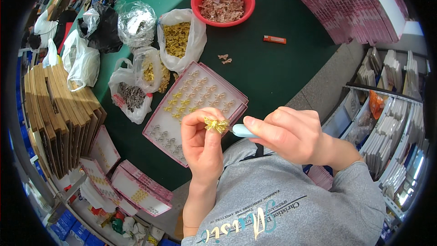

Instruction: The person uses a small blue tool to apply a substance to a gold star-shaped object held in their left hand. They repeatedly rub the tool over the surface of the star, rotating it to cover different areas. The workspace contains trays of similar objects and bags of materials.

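Note:
My left hand [202, 150] pinches a gold bow-shaped piece [216, 125] between thumb and fingers in front of my body. My right hand [291, 139] is closed on a pale blue tool [245, 131], pointed toward the bow's right side; I cannot tell whether its tip touches it. Behind my hands a pink-edged white tray [161, 117] holds rows of similar bows in pale, yellow and silvery tones, on stacked trays of the same kind.
Plastic bags of gold pieces [177, 38] and dark pieces [132, 95], a red bowl [246, 4], and an orange lighter [274, 39] lie on the green tabletop [282, 73]. Cardboard stacks [59, 118] stand left, pink boxes [346, 4] back right, shelves [387, 123] right.

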Demonstrator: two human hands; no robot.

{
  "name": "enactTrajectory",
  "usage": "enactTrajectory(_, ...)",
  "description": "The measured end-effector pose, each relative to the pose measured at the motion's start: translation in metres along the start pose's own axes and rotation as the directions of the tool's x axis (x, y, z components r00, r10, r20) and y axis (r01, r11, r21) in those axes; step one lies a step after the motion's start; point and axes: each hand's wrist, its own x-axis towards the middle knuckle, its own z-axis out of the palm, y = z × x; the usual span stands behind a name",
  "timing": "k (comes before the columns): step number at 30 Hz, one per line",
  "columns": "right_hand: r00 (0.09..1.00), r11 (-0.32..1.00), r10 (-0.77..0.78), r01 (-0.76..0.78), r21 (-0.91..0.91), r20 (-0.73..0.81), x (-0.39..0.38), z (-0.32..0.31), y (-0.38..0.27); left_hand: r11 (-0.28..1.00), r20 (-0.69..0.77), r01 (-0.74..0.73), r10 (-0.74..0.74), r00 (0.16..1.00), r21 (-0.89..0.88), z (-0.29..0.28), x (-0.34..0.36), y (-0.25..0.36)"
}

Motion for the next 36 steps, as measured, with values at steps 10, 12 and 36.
enactTrajectory(10,0.999,0.995,-0.045,0.047,-0.084,0.024,0.0,0.003,0.002,0.982,0.014,-0.071,0.07,0.997,0.176,-0.001,0.0,0.002)
enactTrajectory(12,0.999,0.996,-0.043,0.046,-0.082,0.03,0.0,0.003,0.002,0.979,0.017,-0.075,0.073,0.997,0.189,-0.001,0.0,0.002)
enactTrajectory(36,0.991,0.992,-0.035,0.05,-0.114,0.127,0.009,-0.009,-0.003,0.895,0.113,-0.157,0.12,0.986,0.418,-0.003,0.002,0.009)
